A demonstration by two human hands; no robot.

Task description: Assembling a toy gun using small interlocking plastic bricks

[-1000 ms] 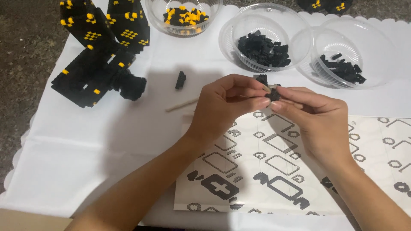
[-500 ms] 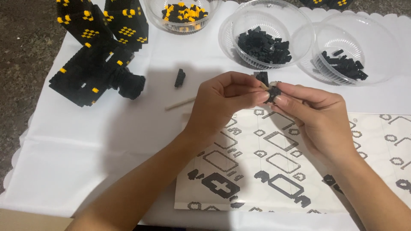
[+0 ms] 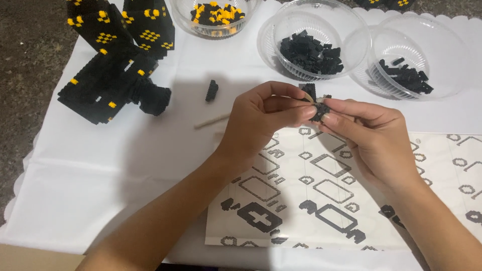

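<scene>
Black, small and knobbly, the cluster of tiny plastic building bricks point(image 3: 318, 109) sits pinched between both hands above the bench, right where the fingertips meet. The left hand point(image 3: 261, 118) closes on it from the left, thumb below and forefinger above; the right hand point(image 3: 369, 133) closes on it from the right, fingertips curled over its near edge. Neither is nearer: the piece lies at the tips of both, and its long axis cannot be told, since fingers hide most of it.

Below the hands lies the printed paper instruction sheet with grey block outlines point(image 3: 321, 195). Beyond the right hand stand two clear plastic bowls of loose black bricks point(image 3: 311, 47) point(image 3: 404, 75); beyond the left hand, a third clear bowl of yellow and black bricks point(image 3: 216, 14). Left of the left hand lie a thin pale wooden stick point(image 3: 211, 121), a single small black brick stack point(image 3: 211, 90), and, further off, the large black-and-yellow brick model point(image 3: 115, 65) on the white cloth-covered bench point(image 3: 100, 175).
</scene>
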